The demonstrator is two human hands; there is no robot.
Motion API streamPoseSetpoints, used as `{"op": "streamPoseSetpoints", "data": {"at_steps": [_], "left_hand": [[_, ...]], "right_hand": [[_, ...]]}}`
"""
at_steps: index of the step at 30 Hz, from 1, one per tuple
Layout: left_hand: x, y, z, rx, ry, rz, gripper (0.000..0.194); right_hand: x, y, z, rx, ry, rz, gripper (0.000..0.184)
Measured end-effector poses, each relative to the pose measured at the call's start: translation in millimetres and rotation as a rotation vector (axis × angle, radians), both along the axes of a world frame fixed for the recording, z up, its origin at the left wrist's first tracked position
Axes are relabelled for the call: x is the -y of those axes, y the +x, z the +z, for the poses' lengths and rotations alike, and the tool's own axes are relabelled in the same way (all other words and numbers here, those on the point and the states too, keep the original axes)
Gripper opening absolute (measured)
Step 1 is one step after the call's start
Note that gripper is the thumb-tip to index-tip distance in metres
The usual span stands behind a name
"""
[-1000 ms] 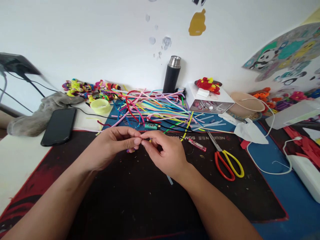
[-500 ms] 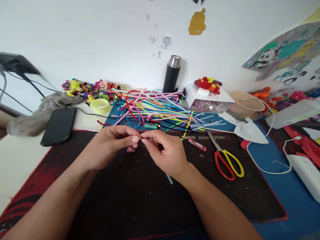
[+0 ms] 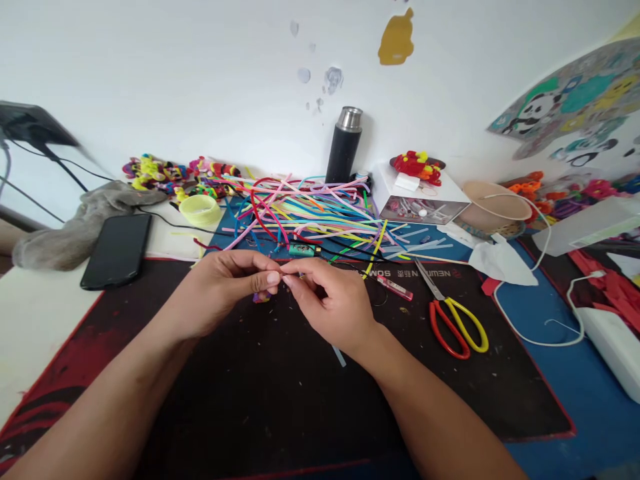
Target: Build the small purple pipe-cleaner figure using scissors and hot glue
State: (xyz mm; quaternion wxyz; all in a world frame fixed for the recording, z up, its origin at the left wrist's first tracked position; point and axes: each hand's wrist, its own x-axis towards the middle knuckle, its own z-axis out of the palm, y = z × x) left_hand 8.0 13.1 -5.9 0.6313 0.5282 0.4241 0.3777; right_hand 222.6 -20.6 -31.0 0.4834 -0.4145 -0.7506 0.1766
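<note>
Above the black mat (image 3: 300,413), my left hand (image 3: 227,287) is closed in a pinch, thumb against forefinger. Beneath its fingers peeks a small fuzzy purple and yellow pipe-cleaner piece (image 3: 261,297), mostly hidden by the hand. My right hand (image 3: 335,300) also pinches, its thumb and forefinger tips meeting those of the left. Whatever lies between the right fingertips is too small to name. Just beyond the hands is a heap of coloured pipe cleaners (image 3: 310,212). To the right lie scissors (image 3: 453,323) with one red and one yellow handle, blades partly apart.
At the left are a black phone (image 3: 117,252), a grey cloth (image 3: 70,233) and a yellow roll (image 3: 201,211). A black flask (image 3: 344,147) stands by the wall, left of a white box (image 3: 423,193). A white cable (image 3: 540,343) curls at the right, near crumpled tissue (image 3: 505,263).
Both hands keep nearly the same place and pinch. Slightly less of the purple and yellow piece shows under the left fingers. The view has shifted a little.
</note>
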Motion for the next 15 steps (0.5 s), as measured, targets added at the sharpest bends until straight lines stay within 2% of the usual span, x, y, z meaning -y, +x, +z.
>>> {"op": "streamPoseSetpoints", "data": {"at_steps": [5, 15], "left_hand": [[0.4, -0.3, 1.9, -0.005, 0.027, 0.022, 0.042], [-0.3, -0.4, 2.3, -0.045, 0.035, 0.027, 0.043]], "right_hand": [[-0.1, -0.4, 2.9, -0.043, 0.005, 0.024, 0.015], [-0.5, 0.2, 5.4, -0.07, -0.031, 0.016, 0.017]]}}
